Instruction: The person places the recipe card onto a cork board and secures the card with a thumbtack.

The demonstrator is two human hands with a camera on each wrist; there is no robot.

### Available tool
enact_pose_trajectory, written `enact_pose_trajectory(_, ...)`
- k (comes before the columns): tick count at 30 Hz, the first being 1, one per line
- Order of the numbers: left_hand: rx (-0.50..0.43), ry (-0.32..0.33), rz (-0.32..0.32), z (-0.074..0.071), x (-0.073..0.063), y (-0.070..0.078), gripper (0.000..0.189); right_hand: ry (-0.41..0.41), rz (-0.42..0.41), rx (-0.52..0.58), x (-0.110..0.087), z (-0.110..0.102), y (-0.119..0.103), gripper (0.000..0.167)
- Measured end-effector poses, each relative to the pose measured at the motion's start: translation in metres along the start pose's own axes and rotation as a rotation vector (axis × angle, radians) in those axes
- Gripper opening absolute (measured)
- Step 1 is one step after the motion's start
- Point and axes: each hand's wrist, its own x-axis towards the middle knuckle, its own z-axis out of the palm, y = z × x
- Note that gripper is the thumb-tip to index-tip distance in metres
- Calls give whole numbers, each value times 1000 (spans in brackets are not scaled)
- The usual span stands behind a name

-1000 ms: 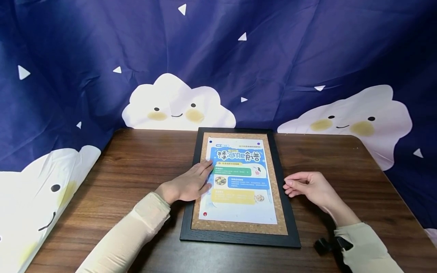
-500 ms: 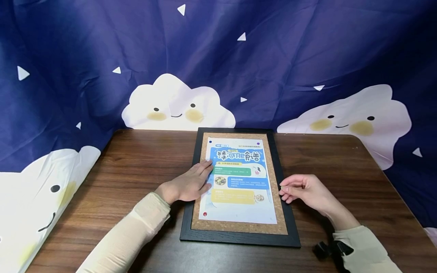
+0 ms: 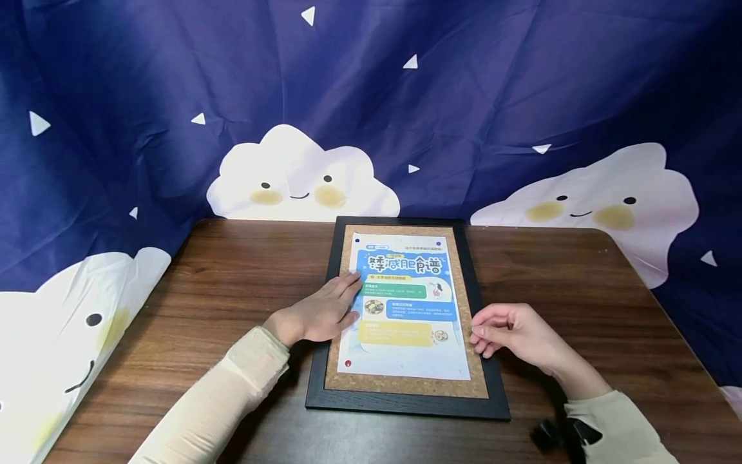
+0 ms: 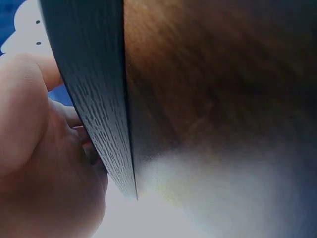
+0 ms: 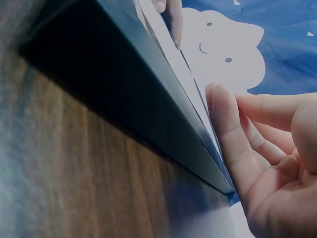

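Observation:
A printed poster [image 3: 408, 359] in blue, green and yellow lies on a cork board [image 3: 406, 386] with a black frame [image 3: 406, 405]. Pushpins sit at three of its corners: a blue pushpin [image 3: 357, 240], a purple pushpin [image 3: 438, 243] and a red pushpin [image 3: 348, 363]. My left hand [image 3: 319, 314] rests on the board's left side, fingers straight, fingertips on the poster's edge. Over the frame's right side is my right hand [image 3: 518, 335], thumb and index fingertips [image 5: 218, 91] brought together near the poster's lower right. Anything between those fingertips is hidden.
The board lies on a dark brown wooden table [image 3: 243, 258]. Behind the table hangs a dark blue curtain [image 3: 440, 116] with white smiling clouds. A black wrist strap device [image 3: 547, 435] hangs at the right sleeve.
My right hand has moved a little left and toward me, from beside the frame to over its right side, fingertips still together. The left hand and the board have stayed put.

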Motion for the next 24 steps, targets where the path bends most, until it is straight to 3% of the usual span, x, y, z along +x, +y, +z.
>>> enact_pose_trajectory(24,-12,0,-9,-1,-1,0,71,-136,-32,56,-9,16,4,22)
